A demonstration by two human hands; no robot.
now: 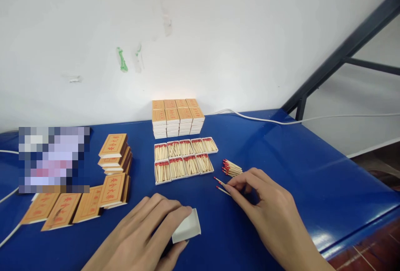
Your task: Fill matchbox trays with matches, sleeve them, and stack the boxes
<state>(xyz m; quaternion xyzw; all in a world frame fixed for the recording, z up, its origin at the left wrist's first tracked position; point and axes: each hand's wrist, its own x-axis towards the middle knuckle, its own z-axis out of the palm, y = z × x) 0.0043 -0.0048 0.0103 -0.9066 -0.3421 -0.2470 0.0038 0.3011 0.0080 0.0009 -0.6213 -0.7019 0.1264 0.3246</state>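
Note:
My left hand [150,229] rests near the table's front edge, fingers curled over a white empty matchbox tray [187,227]. My right hand [265,204] lies to its right, fingertips pinched on a few red-tipped matches [221,185] flat on the blue table [296,167]. A small pile of loose matches [231,167] lies just beyond those fingertips. Two rows of open trays filled with matches [183,160] sit in the middle of the table.
A block of stacked closed matchboxes [177,117] stands by the white wall. Orange matchbox sleeves [114,158] lie piled and spread at the left. A white cable [281,121] runs along the back. A dark metal frame [340,58] rises at right.

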